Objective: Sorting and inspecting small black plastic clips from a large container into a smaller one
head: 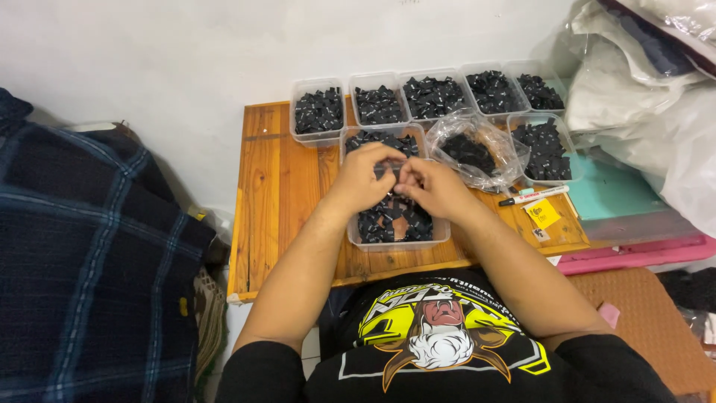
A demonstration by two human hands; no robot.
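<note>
Fingertips of our left hand (363, 179) and right hand (432, 186) pinch one small black piece (393, 175) over the clear tub (395, 235) of black pieces. We judge sorting mid-step; next needs a clean release into a tub.

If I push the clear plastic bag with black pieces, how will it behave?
The clear plastic bag looks crumpled and thin, so it would probably deform rather than slide stiffly. It seems light, holding only few small black pieces. Its open mouth may let them spill.
</note>
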